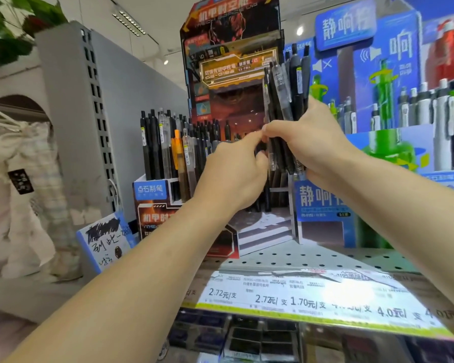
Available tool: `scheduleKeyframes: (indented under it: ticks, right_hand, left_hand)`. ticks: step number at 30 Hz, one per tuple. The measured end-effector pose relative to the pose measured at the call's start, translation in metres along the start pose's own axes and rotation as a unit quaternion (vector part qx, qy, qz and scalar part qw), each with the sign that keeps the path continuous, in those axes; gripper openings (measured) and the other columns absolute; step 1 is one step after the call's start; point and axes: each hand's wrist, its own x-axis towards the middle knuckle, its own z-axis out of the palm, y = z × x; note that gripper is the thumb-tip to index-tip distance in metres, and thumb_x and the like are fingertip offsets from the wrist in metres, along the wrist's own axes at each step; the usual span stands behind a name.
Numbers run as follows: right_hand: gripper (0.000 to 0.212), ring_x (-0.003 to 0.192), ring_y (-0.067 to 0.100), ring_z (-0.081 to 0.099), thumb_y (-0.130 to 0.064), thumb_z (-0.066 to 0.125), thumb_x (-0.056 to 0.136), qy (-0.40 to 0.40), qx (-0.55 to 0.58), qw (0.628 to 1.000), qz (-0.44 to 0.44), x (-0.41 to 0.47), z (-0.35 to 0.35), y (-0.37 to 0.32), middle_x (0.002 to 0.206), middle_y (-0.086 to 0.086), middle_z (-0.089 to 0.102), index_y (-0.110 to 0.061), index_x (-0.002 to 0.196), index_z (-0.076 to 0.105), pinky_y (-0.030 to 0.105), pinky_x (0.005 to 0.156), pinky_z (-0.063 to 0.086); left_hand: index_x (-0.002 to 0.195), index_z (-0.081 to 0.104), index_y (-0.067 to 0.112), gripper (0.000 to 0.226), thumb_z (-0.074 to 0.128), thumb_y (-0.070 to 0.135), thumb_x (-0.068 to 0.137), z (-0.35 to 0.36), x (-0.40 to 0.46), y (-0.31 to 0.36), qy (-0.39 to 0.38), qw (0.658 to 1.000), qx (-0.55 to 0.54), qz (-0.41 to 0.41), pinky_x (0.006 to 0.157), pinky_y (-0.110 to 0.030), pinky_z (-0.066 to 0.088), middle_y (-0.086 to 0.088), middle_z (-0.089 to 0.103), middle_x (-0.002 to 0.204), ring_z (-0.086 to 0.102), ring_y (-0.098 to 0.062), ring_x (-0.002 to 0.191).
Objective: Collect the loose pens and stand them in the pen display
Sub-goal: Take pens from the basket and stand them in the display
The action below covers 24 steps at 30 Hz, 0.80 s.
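Observation:
My right hand (312,142) grips an upright bundle of several dark and clear pens (286,95) in front of the dark red-and-black pen display (228,64). Just left of it, my left hand (233,174) has its fingertips pinched on the lower part of that bundle. The exact pen it pinches is hidden by the fingers. On the display's left side, several black, clear and one orange pen (177,150) stand upright in its compartments. The display rests on a perforated grey shelf (312,258).
A blue pen display (378,74) with white and grey pens stands at the right. Price labels (299,299) line the shelf's front edge. A grey slotted shelf upright (89,106) and a cloth drawstring bag (29,166) are at the left. A scribbled test pad (108,239) leans by the display.

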Motion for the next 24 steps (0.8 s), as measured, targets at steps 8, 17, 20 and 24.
scheduleKeyframes:
  ticks: [8,17,20,24]
  right_hand:
    - [0.037,0.08,0.028,0.077,-0.005,0.076,0.079,-0.024,0.03,0.999,0.011,-0.003,-0.001,0.0,0.093,0.006,0.078,-0.012,0.113,0.063,0.046,0.065,0.065]
    - [0.026,0.066,0.023,0.074,-0.007,0.078,0.079,-0.099,-0.021,0.995,-0.009,-0.003,-0.003,-0.001,0.078,0.006,0.076,-0.017,0.101,0.067,0.04,0.059,0.061]
    - [0.024,0.07,0.019,0.075,-0.007,0.077,0.081,-0.154,-0.06,0.986,-0.035,-0.004,-0.002,-0.003,0.078,0.001,0.077,-0.022,0.098,0.071,0.035,0.065,0.059]
    - [0.025,0.079,0.019,0.076,-0.01,0.078,0.079,-0.168,-0.103,0.979,-0.051,-0.006,-0.001,-0.003,0.083,-0.001,0.078,-0.023,0.1,0.072,0.044,0.082,0.061]
  left_hand:
    - [0.146,0.034,0.037,0.06,0.052,0.024,0.09,-0.004,0.004,0.001,-0.108,0.993,-0.008,-0.042,0.058,-0.041,0.059,-0.003,0.068,0.071,0.066,-0.021,0.057]
    - [0.154,0.031,0.033,0.053,0.046,0.028,0.103,-0.011,0.003,-0.002,0.078,0.919,-0.371,-0.112,0.047,-0.023,0.051,0.0,0.064,0.101,0.065,-0.008,0.062]
    - [0.155,0.025,0.033,0.055,0.046,0.035,0.104,-0.015,0.002,-0.003,0.092,0.915,-0.381,-0.095,0.046,-0.024,0.05,0.001,0.066,0.101,0.07,-0.017,0.07]
    - [0.151,0.027,0.035,0.054,0.049,0.024,0.103,-0.015,0.0,-0.005,0.105,0.917,-0.375,-0.083,0.049,-0.026,0.051,-0.001,0.072,0.09,0.069,-0.016,0.068]
